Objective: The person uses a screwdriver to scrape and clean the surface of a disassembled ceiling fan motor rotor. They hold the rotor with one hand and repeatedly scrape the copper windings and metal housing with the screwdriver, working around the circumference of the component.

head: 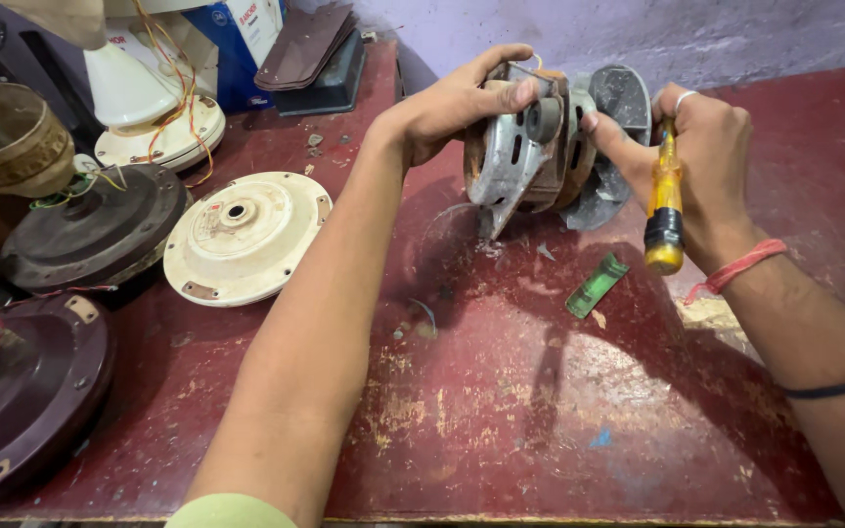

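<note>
A grey metal fan motor stands on its edge on the worn red table, its halves slightly apart with a rusty core between them. My left hand grips the top of the motor from the left, thumb on the central hub. Against the motor's right side rests my right hand, which holds a yellow-handled screwdriver with its handle pointing down; the tip is hidden behind my fingers. A ring sits on one finger and a red thread on that wrist.
A small green circuit strip lies just below the motor. At left sit a cream fan cover, a dark brown motor, a maroon one and a white housing with wires. Boxes stand at the back.
</note>
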